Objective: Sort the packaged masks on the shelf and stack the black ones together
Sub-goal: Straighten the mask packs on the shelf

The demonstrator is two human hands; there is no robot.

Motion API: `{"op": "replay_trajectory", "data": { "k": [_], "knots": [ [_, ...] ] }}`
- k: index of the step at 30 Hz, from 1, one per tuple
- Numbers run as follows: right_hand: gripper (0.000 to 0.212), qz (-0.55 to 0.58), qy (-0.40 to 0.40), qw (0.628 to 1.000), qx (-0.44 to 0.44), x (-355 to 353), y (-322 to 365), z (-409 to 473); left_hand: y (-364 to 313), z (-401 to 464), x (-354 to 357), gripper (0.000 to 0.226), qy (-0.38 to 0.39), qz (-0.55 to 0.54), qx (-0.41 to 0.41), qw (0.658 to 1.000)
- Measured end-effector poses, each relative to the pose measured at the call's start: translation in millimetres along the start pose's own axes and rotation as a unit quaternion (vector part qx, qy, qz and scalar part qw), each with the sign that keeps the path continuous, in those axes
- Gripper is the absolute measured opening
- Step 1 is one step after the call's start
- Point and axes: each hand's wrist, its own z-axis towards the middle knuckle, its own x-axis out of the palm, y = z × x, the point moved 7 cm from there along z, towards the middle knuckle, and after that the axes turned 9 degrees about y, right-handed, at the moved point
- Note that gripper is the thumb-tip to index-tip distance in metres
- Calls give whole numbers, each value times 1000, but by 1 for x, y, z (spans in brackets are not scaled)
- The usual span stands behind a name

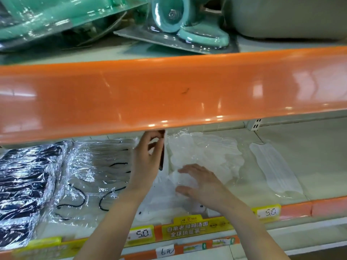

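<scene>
Pinching an upright, thin packaged mask point(163, 156), left hand point(146, 162); right hand point(199, 182) fingers straight on glossy white packs point(202, 152)

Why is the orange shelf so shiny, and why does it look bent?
In the head view, ceiling lights bounce off the glossy orange shelf edge as white glare; the plastic-wrapped black masks sparkle too. The wide-angle lens curves the straight edge, and the picture is slightly soft.

On the upper shelf, teal items sealed in clear blister packs point(189, 29) lie tilted beside a grey bulky object point(287, 15) at far right. Along the lower shelf's near edge sit yellow price tags point(268, 212), an orange-and-yellow promotional strip point(189, 228) and a handwritten label point(165, 251).
</scene>
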Motion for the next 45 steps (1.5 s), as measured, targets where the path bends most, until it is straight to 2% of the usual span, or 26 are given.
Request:
{"op": "replay_trajectory", "data": {
  "k": [1, 3, 6, 10, 14, 18, 20, 23, 26, 29, 33, 36, 38, 41, 45],
  "knots": [
    [43, 68, -51, 996, -13, -6, 5, -1, 1, -2, 3, 4, 26, 48, 13, 998],
    [36, 231, -146, 961, -31, -16, 10, -6, 6, -8, 12, 9, 64, 136, 42, 988],
    [37, 381, -203, 901, -36, -15, 12, -8, 10, -23, 28, 9, 110, 200, 95, 969],
    [9, 412, -225, 882, 37, -8, 2, -2, 20, -41, 39, 24, 141, 242, 127, 952],
    [17, 493, -240, 830, 100, 2, -12, -5, 32, -53, 40, 20, 161, 263, 134, 942],
    [23, 545, -303, 774, 112, 4, -15, -8, 42, -55, 19, 16, 128, 274, 102, 948],
    [21, 559, -343, 744, 126, 6, -15, -9, 47, -59, 3, 20, 118, 304, 74, 942],
    [25, 554, -392, 723, 130, 9, -7, -8, 59, -68, -22, 35, 137, 341, 7, 930],
    [28, 546, -394, 729, 123, 19, 6, 0, 84, -77, -54, 50, 155, 317, -47, 935],
    [23, 546, -371, 738, 138, 33, 20, 14, 108, -84, -86, 63, 189, 289, -61, 936],
    [21, 592, -329, 726, 119, 46, 45, 30, 130, -96, -116, 70, 242, 348, -67, 903],
    [18, 627, -304, 711, 98, 54, 64, 36, 137, -104, -122, 93, 277, 371, -115, 879],
    [22, 639, -299, 703, 90, 57, 72, 40, 135, -104, -122, 100, 282, 385, -116, 871],
    [25, 666, -286, 684, 77, 64, 81, 44, 128, -99, -121, 98, 254, 407, -88, 873],
    [31, 689, -279, 667, 50, 69, 90, 45, 129, -96, -114, 76, 216, 430, -54, 875]
  ]
}}
